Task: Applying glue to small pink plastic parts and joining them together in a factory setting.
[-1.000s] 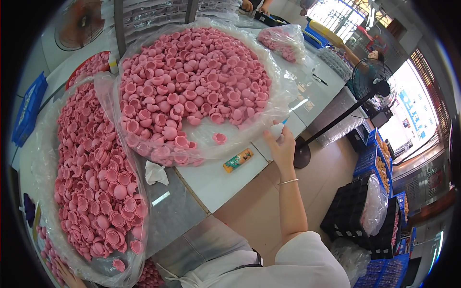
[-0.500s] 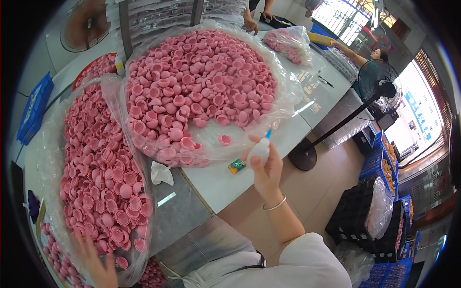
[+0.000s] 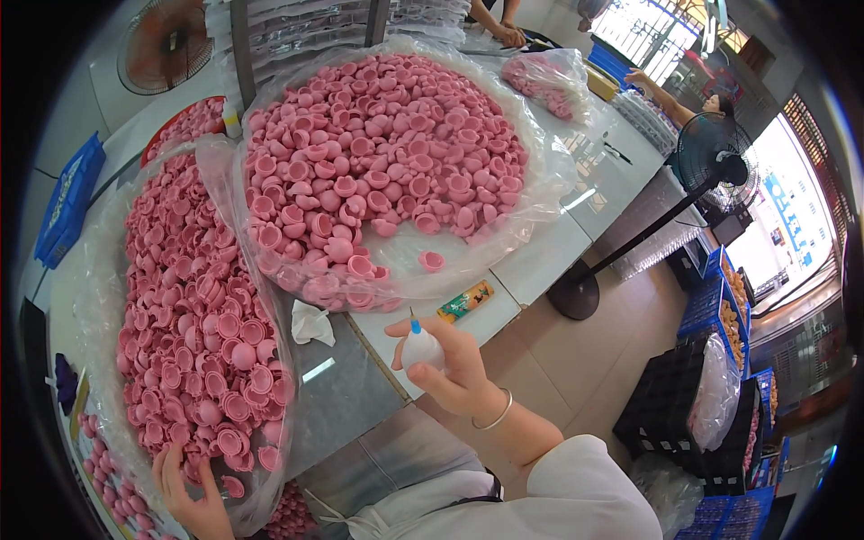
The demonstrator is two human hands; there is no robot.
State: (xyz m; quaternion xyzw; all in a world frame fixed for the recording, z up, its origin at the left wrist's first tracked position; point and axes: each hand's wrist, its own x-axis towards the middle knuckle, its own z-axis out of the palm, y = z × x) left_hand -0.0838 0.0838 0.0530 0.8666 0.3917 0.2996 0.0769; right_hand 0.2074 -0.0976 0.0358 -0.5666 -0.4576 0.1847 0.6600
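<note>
In my right hand (image 3: pixel 459 373) is a small white squeeze bottle (image 3: pixel 423 351) with a blue collar and a thin needle tip pointing up. My fingers wrap round it above the table's front edge. At the lower left, my left hand (image 3: pixel 193 504) reaches into the near end of a long heap of hollow pink half-shells (image 3: pixel 198 315) in a clear plastic bag. Its thumb and fingers are apart, with pink shells between and beneath them; no firm grip shows. A larger round heap of the same shells (image 3: pixel 387 135) fills another open clear bag beyond.
A single shell (image 3: pixel 431 261), a crumpled white tissue (image 3: pixel 311 322) and a green-and-orange packet (image 3: pixel 465 301) lie near the table's front. A black standing fan (image 3: pixel 576 292) is to the right, with stacked crates (image 3: pixel 666 396) behind. Other people work at the back.
My right hand has moved left and lower with the bottle, uncovering more of the packet. My left hand has come up and in to the shells. At the back, a person's hand has left a yellow thing.
</note>
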